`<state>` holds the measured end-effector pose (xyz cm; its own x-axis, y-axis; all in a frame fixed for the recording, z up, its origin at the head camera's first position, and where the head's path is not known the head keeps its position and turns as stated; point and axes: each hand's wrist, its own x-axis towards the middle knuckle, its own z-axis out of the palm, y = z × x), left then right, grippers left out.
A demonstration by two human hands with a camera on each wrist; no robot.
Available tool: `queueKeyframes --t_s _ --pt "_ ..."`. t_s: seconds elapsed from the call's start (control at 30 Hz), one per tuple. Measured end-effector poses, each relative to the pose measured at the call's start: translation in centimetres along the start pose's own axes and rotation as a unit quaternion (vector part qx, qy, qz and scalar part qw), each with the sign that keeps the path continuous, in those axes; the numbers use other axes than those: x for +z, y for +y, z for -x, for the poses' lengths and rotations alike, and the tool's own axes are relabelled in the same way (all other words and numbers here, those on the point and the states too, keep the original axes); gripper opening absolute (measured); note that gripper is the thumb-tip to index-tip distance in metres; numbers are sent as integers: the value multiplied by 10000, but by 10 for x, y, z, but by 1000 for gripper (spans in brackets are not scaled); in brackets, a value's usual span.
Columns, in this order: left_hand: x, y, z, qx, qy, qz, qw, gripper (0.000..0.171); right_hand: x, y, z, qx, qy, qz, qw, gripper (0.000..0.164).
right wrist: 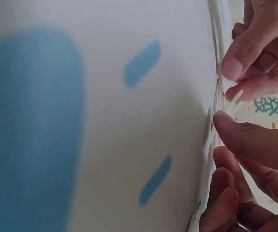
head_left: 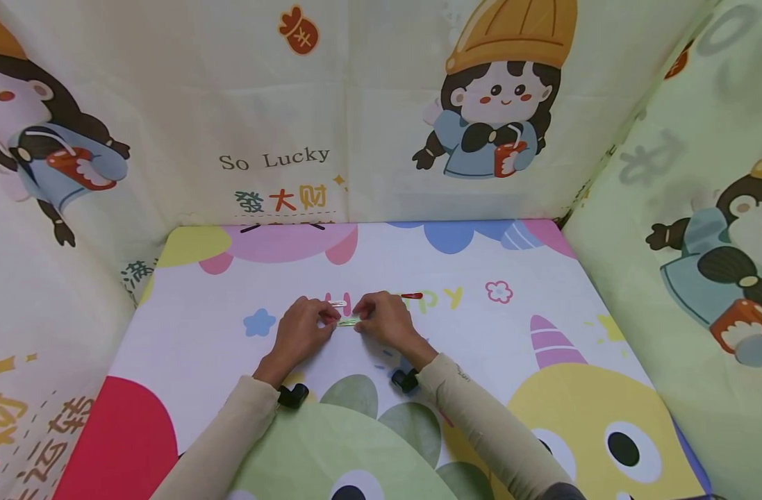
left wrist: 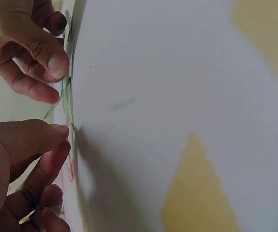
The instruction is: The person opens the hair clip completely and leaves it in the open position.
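- "Beige sleeves (head_left: 230, 423) nearest, cut off at the bottom edge, blk device (head_left: 293, 396) on each wrist. Hands?"
- "L hand (head_left: 302, 326) pinches one end of a green clip (head_left: 347, 322), thumb + forefinger. R hand (head_left: 387, 321) pinches the other end, tho its exact contact is hard to see. Clip's betw. them, abt mid-worktop (head_left: 205, 333)."
- "Clip flat or raised?"
- "Head cam: thin green strip, can't tell. L-wrist cam: thin prong (left wrist: 51, 111) sticking out fr. it, away fr. the worktop. R-wrist cam: edge-on, fingers hide most of it."
- "Past that?"
- "Pale clip (head_left: 339, 303) just beyond, nr L fingertips. Red clip (head_left: 412, 296) further R, beside R hand. Printed lettering (head_left: 456, 298) partly covered by R hand."
- "Far end?"
- "Printed cloth wall (head_left: 381, 139), 'So Lucky' readable in head cam only."
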<state>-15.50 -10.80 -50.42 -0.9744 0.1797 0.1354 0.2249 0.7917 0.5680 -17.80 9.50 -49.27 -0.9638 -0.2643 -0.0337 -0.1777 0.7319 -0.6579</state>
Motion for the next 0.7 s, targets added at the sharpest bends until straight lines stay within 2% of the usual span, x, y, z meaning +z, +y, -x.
queueKeyframes --t_s 0.27,0.47,0.7 --pt "-9 4 -6 -6 51 170 9998 13 -13 10 -2 -105 307 -206 9993 16" --pt "-15 12 -17 -46 67 188 9998 13 -24 15 -3 49 488 -305 9983 14" --pt "-14 21 -30 18 -20 225 9997 14 -33 22 -5 238 716 -284 9967 13"
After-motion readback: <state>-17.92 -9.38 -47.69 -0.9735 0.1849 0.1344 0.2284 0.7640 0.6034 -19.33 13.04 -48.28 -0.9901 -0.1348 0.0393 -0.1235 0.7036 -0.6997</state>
